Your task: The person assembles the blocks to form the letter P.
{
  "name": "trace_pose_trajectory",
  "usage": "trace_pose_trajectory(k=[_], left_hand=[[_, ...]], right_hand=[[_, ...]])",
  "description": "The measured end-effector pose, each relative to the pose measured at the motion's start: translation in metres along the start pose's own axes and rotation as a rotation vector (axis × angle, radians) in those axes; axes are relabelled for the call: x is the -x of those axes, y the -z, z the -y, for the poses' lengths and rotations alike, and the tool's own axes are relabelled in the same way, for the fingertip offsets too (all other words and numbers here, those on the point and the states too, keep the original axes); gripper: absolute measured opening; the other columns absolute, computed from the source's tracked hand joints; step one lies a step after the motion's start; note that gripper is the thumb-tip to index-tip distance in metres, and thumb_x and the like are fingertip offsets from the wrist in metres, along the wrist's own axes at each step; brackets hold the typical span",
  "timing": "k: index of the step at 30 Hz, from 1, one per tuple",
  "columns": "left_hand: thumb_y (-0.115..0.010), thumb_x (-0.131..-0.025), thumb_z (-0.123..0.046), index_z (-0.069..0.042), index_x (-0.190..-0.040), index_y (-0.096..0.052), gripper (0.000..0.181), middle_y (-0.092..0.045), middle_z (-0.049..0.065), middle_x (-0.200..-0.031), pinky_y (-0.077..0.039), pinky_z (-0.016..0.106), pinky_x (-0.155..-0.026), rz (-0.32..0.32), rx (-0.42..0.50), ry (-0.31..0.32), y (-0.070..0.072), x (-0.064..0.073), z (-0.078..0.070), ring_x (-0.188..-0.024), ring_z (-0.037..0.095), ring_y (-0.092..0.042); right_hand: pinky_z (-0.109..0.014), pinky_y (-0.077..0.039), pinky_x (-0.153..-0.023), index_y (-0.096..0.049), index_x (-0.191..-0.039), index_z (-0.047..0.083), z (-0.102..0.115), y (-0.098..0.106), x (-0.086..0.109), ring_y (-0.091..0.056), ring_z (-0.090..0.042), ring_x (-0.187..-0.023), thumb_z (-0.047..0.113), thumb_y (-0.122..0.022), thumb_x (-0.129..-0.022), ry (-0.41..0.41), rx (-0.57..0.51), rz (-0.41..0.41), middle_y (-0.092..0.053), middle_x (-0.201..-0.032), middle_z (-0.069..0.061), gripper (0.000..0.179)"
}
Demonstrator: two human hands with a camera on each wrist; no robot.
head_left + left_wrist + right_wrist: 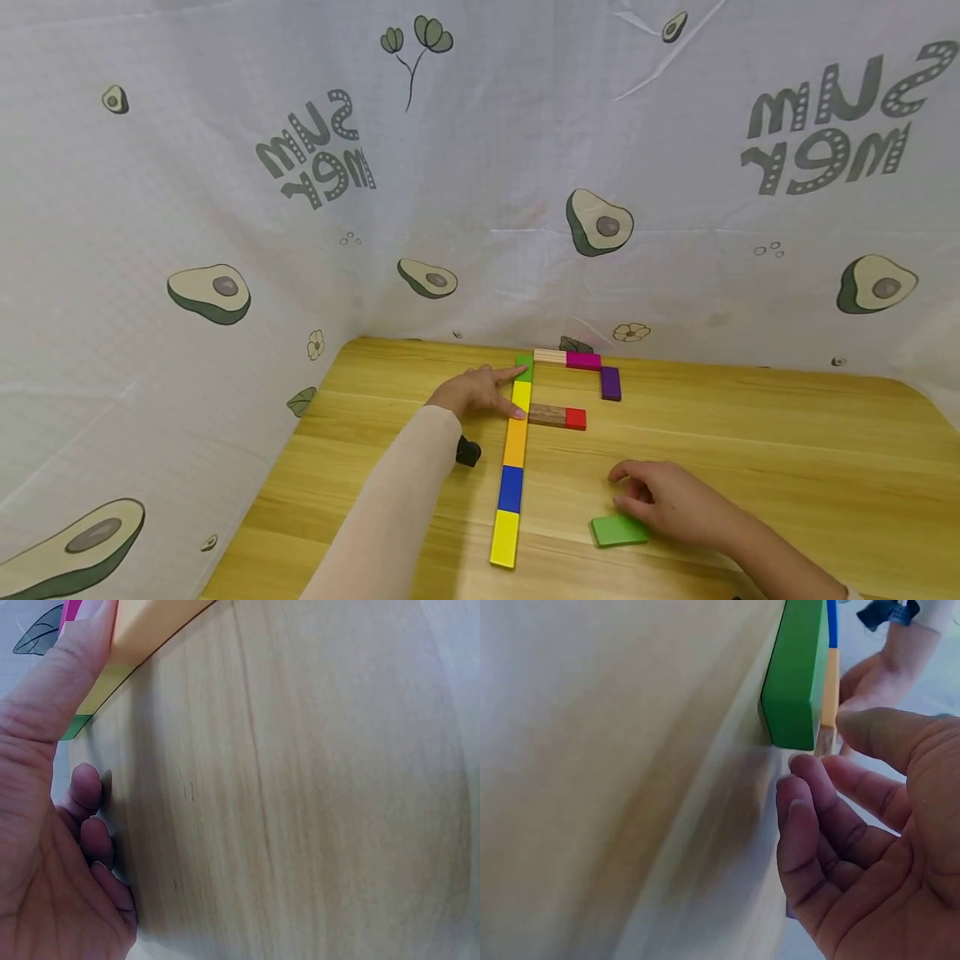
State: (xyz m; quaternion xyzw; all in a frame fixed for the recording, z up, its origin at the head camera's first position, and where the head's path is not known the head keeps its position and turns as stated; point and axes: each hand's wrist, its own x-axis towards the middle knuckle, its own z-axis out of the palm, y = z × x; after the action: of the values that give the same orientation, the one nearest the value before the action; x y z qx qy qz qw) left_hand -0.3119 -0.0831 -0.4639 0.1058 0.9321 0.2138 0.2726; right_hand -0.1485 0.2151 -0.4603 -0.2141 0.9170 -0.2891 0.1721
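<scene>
My left hand [480, 392] lies at the far end of a straight column of flat blocks. Its index fingertip is on the green block [523, 368], its thumb tip at the seam of the upper yellow block [521, 395] and the orange block [515, 442]. Below them run a blue block [511, 489] and another yellow block [505, 537]. Beside a loose light-green block [619, 530], my right hand [675, 504] hovers with loosely bent fingers and nothing between them. In the right wrist view, that green block [795, 682] lies just past the fingertips.
From the column's top, a striped pale block [550, 357], magenta block [583, 361] and purple block [611, 384] bend rightward. A brown wood-grain block [547, 415] and red block [576, 418] branch off midway. A printed cloth [495, 167] hangs behind the wooden table [750, 442].
</scene>
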Motion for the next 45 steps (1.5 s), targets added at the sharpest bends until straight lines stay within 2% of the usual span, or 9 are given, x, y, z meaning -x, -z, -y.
trace_pose_trajectory(k=[7,11,15,20,28,31,34,45], left_hand=[[-0.079,-0.079,-0.063,-0.058,-0.155,-0.026,0.093,-0.031,0.010,-0.165,-0.029,0.070,-0.118,-0.001,-0.007,-0.014,0.000,0.000,0.000,-0.152,0.041,-0.028],[-0.079,-0.079,-0.063,-0.058,-0.155,-0.026,0.093,-0.032,0.010,-0.165,-0.030,0.070,-0.117,-0.001,-0.010,-0.013,-0.001,0.000,0.000,-0.152,0.040,-0.028],[-0.079,-0.079,-0.063,-0.058,-0.155,-0.026,0.093,-0.032,0.011,-0.164,-0.029,0.071,-0.117,0.002,-0.012,-0.014,-0.001,0.000,0.000,-0.152,0.041,-0.028],[-0.080,-0.079,-0.063,-0.057,-0.155,-0.026,0.094,-0.031,0.012,-0.165,-0.028,0.072,-0.117,0.008,-0.003,-0.021,0.000,0.000,0.000,-0.152,0.041,-0.027],[-0.079,-0.079,-0.063,-0.056,-0.156,-0.027,0.093,-0.031,0.012,-0.165,-0.028,0.071,-0.117,0.008,-0.004,-0.026,0.001,0.000,0.001,-0.153,0.041,-0.026],[-0.079,-0.079,-0.063,-0.056,-0.156,-0.026,0.093,-0.030,0.012,-0.166,-0.028,0.071,-0.118,0.010,-0.009,-0.025,0.001,0.000,0.001,-0.153,0.042,-0.026],[-0.079,-0.079,-0.063,-0.056,-0.156,-0.026,0.093,-0.030,0.012,-0.166,-0.028,0.071,-0.118,0.010,-0.010,-0.023,0.001,0.000,0.001,-0.153,0.042,-0.026],[-0.080,-0.078,-0.062,-0.058,-0.155,-0.027,0.093,-0.033,0.011,-0.164,-0.031,0.069,-0.117,-0.002,-0.002,-0.008,0.000,0.001,0.001,-0.150,0.041,-0.030]], right_hand=[[-0.021,-0.040,-0.054,-0.066,-0.120,0.014,0.002,-0.004,0.018,-0.045,0.001,-0.061,0.023,-0.066,-0.099,-0.008,-0.054,0.060,-0.054,-0.072,0.011,0.023],[-0.020,-0.039,-0.054,-0.059,-0.132,0.015,0.007,-0.010,0.024,-0.045,0.000,-0.059,0.016,-0.065,-0.098,0.003,-0.119,0.144,-0.054,-0.071,0.011,0.034],[-0.018,-0.037,-0.056,-0.053,-0.141,0.018,0.012,-0.017,0.027,-0.049,-0.004,-0.063,0.009,-0.065,-0.094,-0.034,-0.221,0.248,-0.058,-0.075,0.007,0.049],[-0.017,-0.037,-0.056,-0.053,-0.138,0.022,0.016,-0.020,0.025,-0.052,-0.006,-0.067,0.006,-0.070,-0.086,-0.069,-0.279,0.317,-0.061,-0.079,0.004,0.057],[-0.019,-0.042,-0.062,-0.055,-0.132,0.022,0.016,-0.024,0.023,-0.052,-0.005,-0.069,0.018,-0.080,-0.086,-0.085,-0.201,0.285,-0.060,-0.080,0.005,0.053],[-0.019,-0.043,-0.061,-0.056,-0.132,0.016,0.015,-0.025,0.022,-0.052,-0.003,-0.068,0.025,-0.083,-0.084,-0.044,-0.163,0.229,-0.060,-0.080,0.008,0.056],[-0.019,-0.045,-0.060,-0.056,-0.133,0.009,0.013,-0.023,0.018,-0.052,-0.002,-0.068,0.033,-0.085,-0.082,-0.038,-0.133,0.156,-0.060,-0.081,0.009,0.063],[-0.020,-0.050,-0.065,-0.057,-0.130,0.005,0.008,-0.011,0.000,-0.057,-0.008,-0.076,0.043,-0.088,-0.078,-0.179,-0.100,-0.062,-0.064,-0.086,0.006,0.072]])
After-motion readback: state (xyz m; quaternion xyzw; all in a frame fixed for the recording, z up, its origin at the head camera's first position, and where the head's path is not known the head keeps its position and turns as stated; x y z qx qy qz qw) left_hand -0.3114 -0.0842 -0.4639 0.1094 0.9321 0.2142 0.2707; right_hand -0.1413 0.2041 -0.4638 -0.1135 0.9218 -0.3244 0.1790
